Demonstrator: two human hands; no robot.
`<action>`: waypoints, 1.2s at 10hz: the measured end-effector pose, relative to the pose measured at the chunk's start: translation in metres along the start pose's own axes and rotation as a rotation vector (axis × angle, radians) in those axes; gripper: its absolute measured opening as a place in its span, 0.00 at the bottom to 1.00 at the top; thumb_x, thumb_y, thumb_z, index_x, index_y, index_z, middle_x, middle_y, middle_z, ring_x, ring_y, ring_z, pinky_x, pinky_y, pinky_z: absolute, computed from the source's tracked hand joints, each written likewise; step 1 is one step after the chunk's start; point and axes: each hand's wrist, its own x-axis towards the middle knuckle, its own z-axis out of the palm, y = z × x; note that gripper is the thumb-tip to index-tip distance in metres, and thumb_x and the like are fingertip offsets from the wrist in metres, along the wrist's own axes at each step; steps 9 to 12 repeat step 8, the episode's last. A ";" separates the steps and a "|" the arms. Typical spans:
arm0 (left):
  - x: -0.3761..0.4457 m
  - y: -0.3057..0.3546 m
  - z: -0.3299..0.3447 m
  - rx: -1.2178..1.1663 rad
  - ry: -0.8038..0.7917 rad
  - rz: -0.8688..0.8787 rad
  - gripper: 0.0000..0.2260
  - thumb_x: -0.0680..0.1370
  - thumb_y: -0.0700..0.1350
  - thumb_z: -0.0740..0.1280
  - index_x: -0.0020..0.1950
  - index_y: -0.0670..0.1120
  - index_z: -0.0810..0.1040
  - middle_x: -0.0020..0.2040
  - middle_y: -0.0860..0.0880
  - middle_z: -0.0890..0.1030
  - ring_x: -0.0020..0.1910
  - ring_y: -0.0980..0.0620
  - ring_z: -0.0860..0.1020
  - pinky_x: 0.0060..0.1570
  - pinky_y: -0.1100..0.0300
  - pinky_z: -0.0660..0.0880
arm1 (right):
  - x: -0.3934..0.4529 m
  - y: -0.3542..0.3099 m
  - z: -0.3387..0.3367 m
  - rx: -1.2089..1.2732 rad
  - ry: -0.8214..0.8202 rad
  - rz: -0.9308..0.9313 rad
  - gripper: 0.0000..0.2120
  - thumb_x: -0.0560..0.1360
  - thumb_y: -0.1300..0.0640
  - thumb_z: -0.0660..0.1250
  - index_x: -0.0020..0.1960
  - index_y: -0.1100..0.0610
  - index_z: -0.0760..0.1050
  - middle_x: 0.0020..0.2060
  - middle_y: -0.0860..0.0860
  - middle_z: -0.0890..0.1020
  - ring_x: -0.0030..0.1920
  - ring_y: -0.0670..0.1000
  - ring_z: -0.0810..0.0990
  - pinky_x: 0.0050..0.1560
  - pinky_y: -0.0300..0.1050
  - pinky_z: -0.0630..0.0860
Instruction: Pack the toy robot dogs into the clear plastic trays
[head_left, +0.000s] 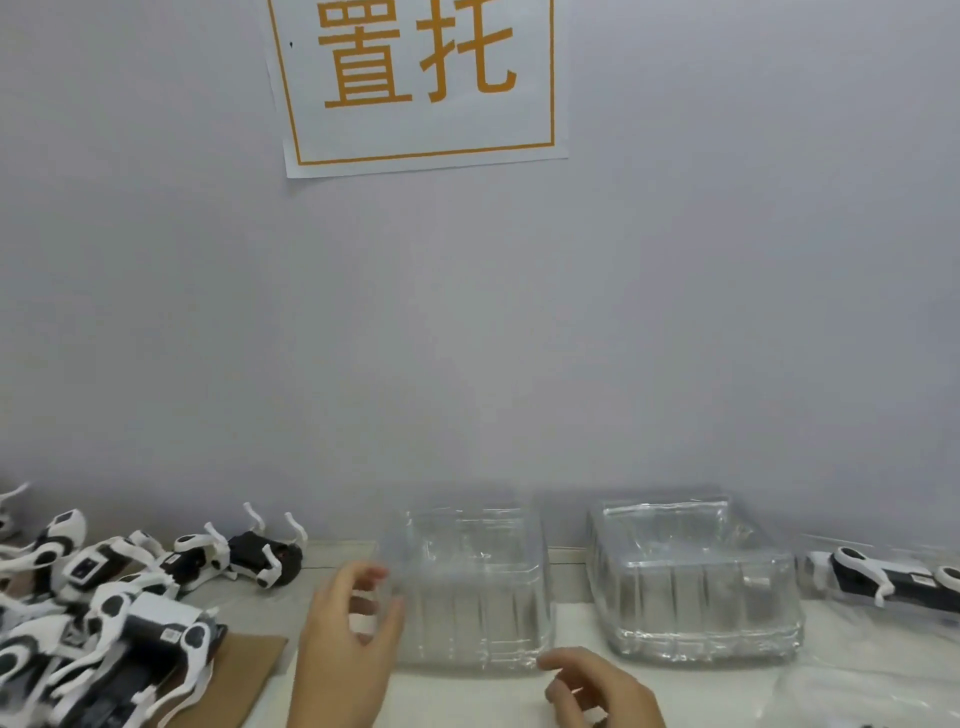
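On table: 2 clear trays (470, 587), (693, 582); approx 8 toy dogs (111, 613); 2 hands (348, 644), (597, 691)

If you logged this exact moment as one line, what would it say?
stage: tray handling | left hand: at near tray left end, grip unclear | right hand: by front corner, loosely curled | second tray: empty | toy dogs: piled left, unpacked

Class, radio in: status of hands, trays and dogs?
Left hand touching near tray, right hand open. Both trays empty. Toy dogs piled left. Nothing blocking.
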 end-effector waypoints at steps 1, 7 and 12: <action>0.002 -0.012 -0.002 -0.040 -0.045 -0.176 0.27 0.76 0.41 0.74 0.72 0.50 0.68 0.67 0.53 0.69 0.66 0.48 0.71 0.63 0.49 0.72 | 0.007 0.003 0.002 0.053 0.058 0.049 0.14 0.72 0.70 0.69 0.40 0.51 0.83 0.31 0.50 0.83 0.30 0.50 0.81 0.32 0.33 0.72; -0.013 -0.013 0.009 -0.207 -0.390 -0.325 0.20 0.80 0.43 0.67 0.66 0.62 0.68 0.69 0.57 0.73 0.68 0.56 0.74 0.71 0.48 0.68 | 0.009 0.013 0.008 0.099 -0.007 0.069 0.16 0.74 0.69 0.67 0.46 0.48 0.82 0.35 0.48 0.84 0.36 0.48 0.83 0.35 0.38 0.77; -0.014 -0.005 0.006 -0.047 -0.416 -0.227 0.24 0.81 0.44 0.67 0.73 0.59 0.62 0.75 0.55 0.68 0.74 0.54 0.67 0.75 0.51 0.63 | 0.008 0.009 0.008 0.101 -0.030 0.070 0.16 0.74 0.69 0.67 0.44 0.47 0.82 0.35 0.46 0.84 0.35 0.46 0.83 0.33 0.33 0.73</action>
